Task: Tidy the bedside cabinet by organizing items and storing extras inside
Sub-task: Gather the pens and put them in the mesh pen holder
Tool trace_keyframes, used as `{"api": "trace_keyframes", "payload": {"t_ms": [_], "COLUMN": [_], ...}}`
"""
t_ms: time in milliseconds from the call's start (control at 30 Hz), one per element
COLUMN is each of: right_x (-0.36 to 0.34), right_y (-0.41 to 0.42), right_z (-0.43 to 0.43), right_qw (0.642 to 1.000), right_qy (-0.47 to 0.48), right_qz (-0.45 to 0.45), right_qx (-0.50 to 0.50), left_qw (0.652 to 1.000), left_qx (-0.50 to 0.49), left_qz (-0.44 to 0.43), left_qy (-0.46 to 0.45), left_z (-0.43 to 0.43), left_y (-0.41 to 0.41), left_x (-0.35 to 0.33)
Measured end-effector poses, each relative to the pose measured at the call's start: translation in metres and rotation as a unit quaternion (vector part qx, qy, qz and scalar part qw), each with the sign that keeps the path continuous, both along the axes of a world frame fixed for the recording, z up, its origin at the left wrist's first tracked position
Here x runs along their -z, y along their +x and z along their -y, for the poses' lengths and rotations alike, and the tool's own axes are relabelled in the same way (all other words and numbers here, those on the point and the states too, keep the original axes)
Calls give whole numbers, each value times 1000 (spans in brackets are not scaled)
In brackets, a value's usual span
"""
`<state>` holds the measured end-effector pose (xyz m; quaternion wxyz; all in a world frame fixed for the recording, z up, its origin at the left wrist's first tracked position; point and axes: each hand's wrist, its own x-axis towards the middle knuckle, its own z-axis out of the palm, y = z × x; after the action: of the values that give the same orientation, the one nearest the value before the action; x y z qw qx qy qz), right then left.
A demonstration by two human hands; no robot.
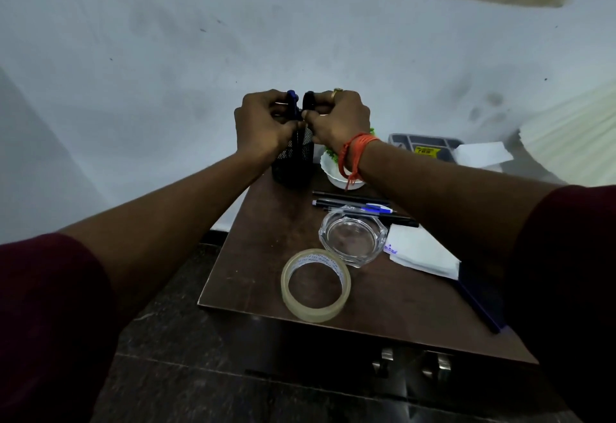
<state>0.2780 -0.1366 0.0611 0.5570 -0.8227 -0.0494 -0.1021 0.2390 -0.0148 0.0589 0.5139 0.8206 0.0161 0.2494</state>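
A black mesh pen holder (pixel 293 166) stands at the far left corner of the brown cabinet top (pixel 266 256). Both hands are over its mouth. My left hand (pixel 258 122) grips a blue-handled item (pixel 292 102) sticking out of the holder. My right hand (pixel 340 116) grips a black-handled item (pixel 309 100) beside it. What these items are is hidden by my fingers. Several pens (pixel 360 207) lie across the cabinet top behind a glass ashtray (pixel 353 237). A roll of clear tape (pixel 315 284) lies near the front edge.
A white bowl with a small green plant (pixel 336 172) sits right of the holder. White paper (pixel 420 252) and a dark blue flat item (pixel 480 296) lie at the right. A grey tray (pixel 426 146) and a paper sheet sit farther back. The wall is close behind; metal drawer handles (pixel 413 364) show below.
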Motion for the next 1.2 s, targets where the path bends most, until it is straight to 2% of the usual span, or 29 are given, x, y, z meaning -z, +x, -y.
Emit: {"api": "trace_keyframes", "payload": {"t_ms": [700,1200], "right_x": [12,18], "right_y": [-12,-54], "right_z": [23,67], "right_qw": [999,993], "right_qy": [20,69], "right_qz": [-32,-88], "right_qx": [26,20], "left_qw": [1000,1000], "left_qx": [-16,22], "left_qz": [7,11], "left_qy": [18,13], "left_z": [7,28], "left_y": [-1,-31], "left_x": [-5,1]}}
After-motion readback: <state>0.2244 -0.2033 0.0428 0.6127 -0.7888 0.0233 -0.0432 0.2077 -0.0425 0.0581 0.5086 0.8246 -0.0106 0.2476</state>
